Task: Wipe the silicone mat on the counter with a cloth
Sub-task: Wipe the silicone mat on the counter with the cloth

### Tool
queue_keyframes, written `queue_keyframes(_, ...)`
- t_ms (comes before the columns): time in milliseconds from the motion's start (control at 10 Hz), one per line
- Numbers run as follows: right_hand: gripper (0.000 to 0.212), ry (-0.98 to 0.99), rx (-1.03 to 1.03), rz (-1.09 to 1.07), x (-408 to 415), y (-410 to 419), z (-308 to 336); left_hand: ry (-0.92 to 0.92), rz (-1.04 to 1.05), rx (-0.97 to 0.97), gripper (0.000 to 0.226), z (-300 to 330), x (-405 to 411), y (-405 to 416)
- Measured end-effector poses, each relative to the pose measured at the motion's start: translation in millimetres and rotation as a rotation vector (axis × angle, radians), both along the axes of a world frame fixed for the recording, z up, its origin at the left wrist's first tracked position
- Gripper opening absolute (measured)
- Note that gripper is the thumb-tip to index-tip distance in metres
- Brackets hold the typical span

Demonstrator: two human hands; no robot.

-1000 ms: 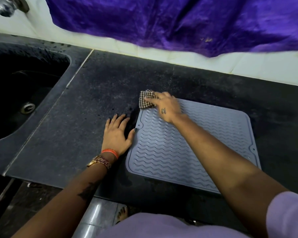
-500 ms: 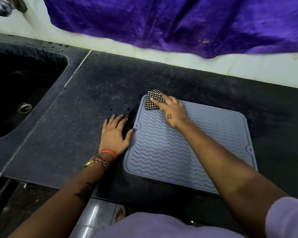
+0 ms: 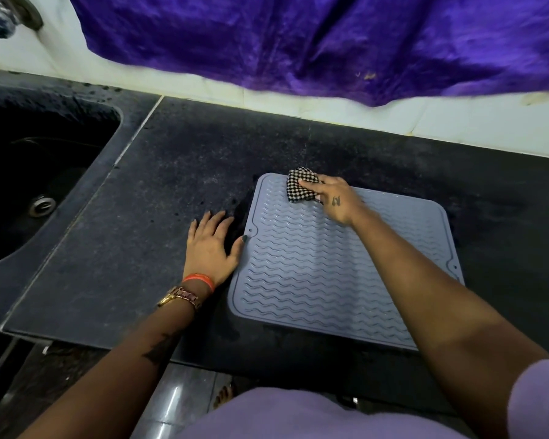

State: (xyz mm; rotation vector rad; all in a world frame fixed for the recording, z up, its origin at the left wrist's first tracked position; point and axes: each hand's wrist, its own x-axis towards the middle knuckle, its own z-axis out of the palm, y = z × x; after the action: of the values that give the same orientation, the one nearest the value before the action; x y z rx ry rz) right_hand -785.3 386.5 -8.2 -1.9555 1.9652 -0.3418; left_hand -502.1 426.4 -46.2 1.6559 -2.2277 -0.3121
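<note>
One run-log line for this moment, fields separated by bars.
step: wiping | right hand: presses checkered cloth on far-left corner of silicone mat | left hand: flat on counter, thumb at mat edge

Right hand (image 3: 333,198) hides part of cloth (image 3: 300,185); right forearm covers mat's (image 3: 298,264) front right corner; sink (image 3: 29,172) cut off left.
</note>
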Motion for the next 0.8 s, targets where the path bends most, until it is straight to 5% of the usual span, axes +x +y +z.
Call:
queue_keyframes(100,0.057,-0.069,-0.090,-0.051,0,6,4,-0.004,-0.001,-0.003,0.074,-2,1,0)
queue_keyframes(300,0.055,0.119,-0.098,-0.062,11,41,-15,-0.018,-0.001,-0.002,0.067,-5,1,-2)
queue_keyframes(500,0.055,-0.027,-0.091,-0.052,7,34,8,-0.008,-0.006,-0.001,0.061,-3,1,-2)
queue_keyframes(600,0.058,0.175,-0.134,-0.062,29,68,-12,-0.001,-0.004,-0.006,0.061,-3,0,-1)
queue_keyframes(800,0.062,0.219,-0.024,0.035,21,62,1,-0.005,-0.008,0.004,0.062,-1,0,-1)
